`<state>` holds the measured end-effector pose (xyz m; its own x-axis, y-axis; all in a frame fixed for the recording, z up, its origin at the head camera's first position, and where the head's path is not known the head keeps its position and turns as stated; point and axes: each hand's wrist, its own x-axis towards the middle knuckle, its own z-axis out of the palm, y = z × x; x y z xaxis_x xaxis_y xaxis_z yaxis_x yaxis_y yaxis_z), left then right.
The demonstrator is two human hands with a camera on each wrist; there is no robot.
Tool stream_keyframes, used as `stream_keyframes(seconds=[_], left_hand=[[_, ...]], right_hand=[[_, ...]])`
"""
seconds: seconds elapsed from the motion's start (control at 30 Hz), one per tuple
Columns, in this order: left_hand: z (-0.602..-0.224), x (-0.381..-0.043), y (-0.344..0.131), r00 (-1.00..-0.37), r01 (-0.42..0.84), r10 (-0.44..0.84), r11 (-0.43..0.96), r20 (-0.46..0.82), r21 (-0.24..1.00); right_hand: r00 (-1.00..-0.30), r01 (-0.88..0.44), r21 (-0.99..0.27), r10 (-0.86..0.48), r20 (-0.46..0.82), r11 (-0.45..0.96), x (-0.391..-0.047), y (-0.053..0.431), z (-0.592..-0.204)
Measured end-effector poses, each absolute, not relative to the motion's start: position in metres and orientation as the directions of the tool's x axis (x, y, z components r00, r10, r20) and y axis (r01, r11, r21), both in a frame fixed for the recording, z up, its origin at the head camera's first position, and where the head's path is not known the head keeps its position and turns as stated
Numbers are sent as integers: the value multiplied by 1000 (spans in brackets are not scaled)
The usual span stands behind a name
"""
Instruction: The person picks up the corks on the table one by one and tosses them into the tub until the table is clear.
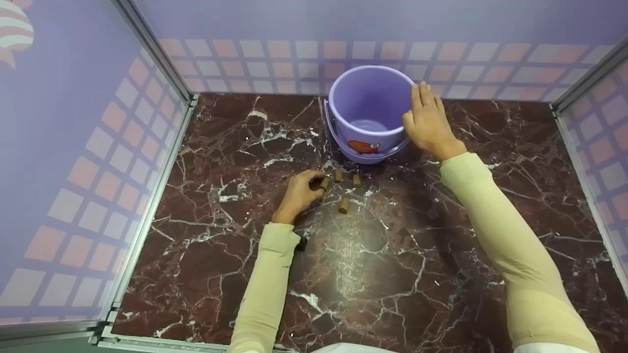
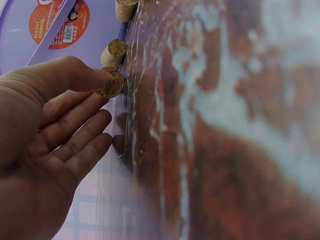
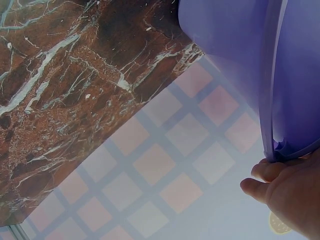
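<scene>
Low over the dark marbled tabletop, my left hand (image 1: pixel 300 193) pinches a cork (image 2: pixel 111 84) between thumb and index finger. The other fingers of that hand stretch out loosely beside it. Several small brown corks stand or lie close by: one cork (image 1: pixel 338 175) just right of my fingertips, another (image 1: pixel 356 180) a little farther right, and a third (image 1: pixel 344 205) nearer to me. A purple bucket (image 1: pixel 360 131) stands upright behind them. My right hand (image 1: pixel 431 121) rests on the right side of its rim, fingers straight and together.
The bucket's purple handle (image 1: pixel 338 139) hangs down along its front left. Purple walls with pink and white squares, such as the back wall (image 1: pixel 274 54), enclose the marbled tabletop (image 1: pixel 221 264). A metal frame edge (image 1: pixel 147 220) runs along the left side.
</scene>
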<state>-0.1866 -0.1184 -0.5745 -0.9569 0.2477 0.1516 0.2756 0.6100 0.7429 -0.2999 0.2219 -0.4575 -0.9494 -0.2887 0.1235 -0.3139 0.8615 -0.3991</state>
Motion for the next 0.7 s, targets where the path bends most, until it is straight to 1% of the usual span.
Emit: stream_keyframes(seconds=[0.3, 0.57, 0.7], left_hand=[[-574, -189, -116, -956, 279, 249, 608, 155, 743], [-571, -190, -112, -956, 266, 270, 621, 118, 737], [-571, -191, -110, -952, 276, 285, 622, 116, 733]], right_hand=[[-950, -312, -403, -288, 121, 860, -300, 222, -457], [-949, -316, -393, -288, 132, 863, -301, 222, -458], [-950, -311, -403, -288, 117, 861, -300, 222, -456]])
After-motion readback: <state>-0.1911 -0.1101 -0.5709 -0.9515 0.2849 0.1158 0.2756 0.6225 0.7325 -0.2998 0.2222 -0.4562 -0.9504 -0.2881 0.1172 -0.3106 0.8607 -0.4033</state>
